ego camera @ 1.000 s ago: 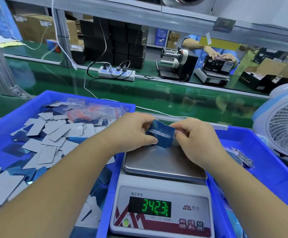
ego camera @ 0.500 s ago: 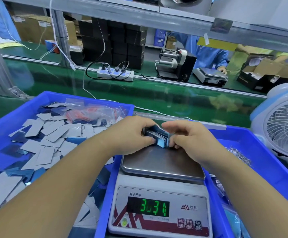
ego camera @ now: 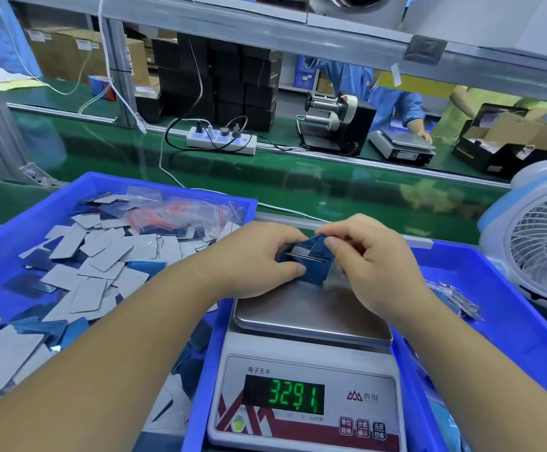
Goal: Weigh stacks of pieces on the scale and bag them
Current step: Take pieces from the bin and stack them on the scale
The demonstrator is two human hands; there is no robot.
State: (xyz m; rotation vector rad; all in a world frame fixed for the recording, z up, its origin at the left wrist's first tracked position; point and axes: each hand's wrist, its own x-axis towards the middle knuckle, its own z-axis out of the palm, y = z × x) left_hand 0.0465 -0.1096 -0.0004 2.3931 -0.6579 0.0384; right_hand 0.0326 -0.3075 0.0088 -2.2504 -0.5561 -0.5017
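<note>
A stack of blue pieces [ego camera: 311, 261] stands on edge at the far end of the scale's steel pan [ego camera: 311, 313]. My left hand [ego camera: 252, 259] grips the stack from the left, thumb on its near face. From the right, my right hand [ego camera: 368, 259] pinches the top of one piece in the stack. The scale [ego camera: 304, 396] sits between two bins and its green display reads 329.1. Loose blue and grey pieces [ego camera: 102, 256] fill the left blue bin [ego camera: 11, 230], with clear zip bags [ego camera: 181, 213] at its far side.
The right blue bin [ego camera: 500, 324] holds a few filled bags [ego camera: 458, 295]. A white desk fan [ego camera: 539, 249] stands at the right edge. Beyond lies a green conveyor [ego camera: 298, 190] with a power strip [ego camera: 221, 141], a label dispenser [ego camera: 337, 123] and another person at a second scale.
The stack, lifted and fanned a second ago, has come down onto the pan's far end. My right hand has shifted to pinching a single piece. The reading went from 342.3 to 329.1.
</note>
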